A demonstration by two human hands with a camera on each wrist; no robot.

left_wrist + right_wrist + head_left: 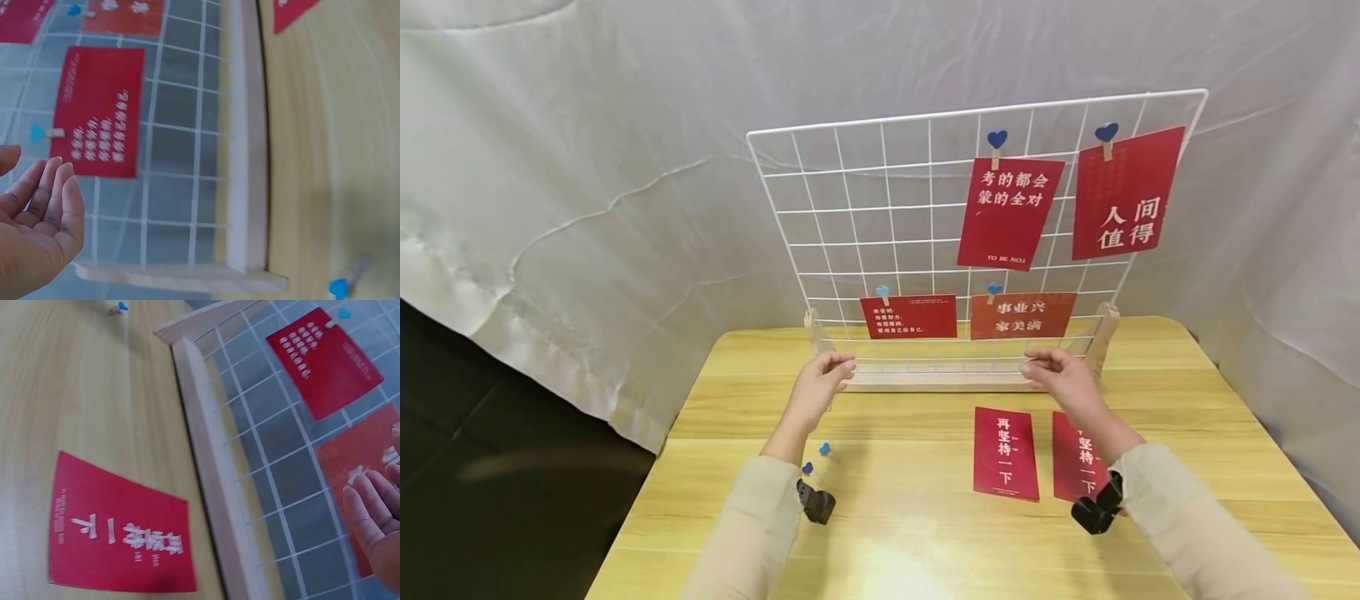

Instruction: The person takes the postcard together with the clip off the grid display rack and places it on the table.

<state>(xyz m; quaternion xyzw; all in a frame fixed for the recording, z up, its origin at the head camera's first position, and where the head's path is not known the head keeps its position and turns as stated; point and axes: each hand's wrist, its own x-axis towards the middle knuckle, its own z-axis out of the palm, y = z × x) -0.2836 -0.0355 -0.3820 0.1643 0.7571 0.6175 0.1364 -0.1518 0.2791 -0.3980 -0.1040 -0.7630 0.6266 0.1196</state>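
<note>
A white wire grid (910,208) leans in a wooden base (940,385), with red cards clipped to it. My left hand (820,387) hovers before the grid's lower left, below a small red card (910,318) held by a light-blue heart clip (39,132). Its fingers are loosely bent, the thumb apart, nothing between them. My right hand (1063,379) is near the lower right, by an orange-red card (1024,317) under a blue heart clip (995,289). That hand holds nothing either, fingers relaxed. Higher up, two larger red cards (1011,215) hang from dark-blue heart clips (997,140).
Two red cards (1004,454) lie on the wooden table (895,500), the right one partly hidden by my right forearm. Two blue heart clips (825,448) lie beside my left forearm. A pale cloth (625,167) hangs behind the grid.
</note>
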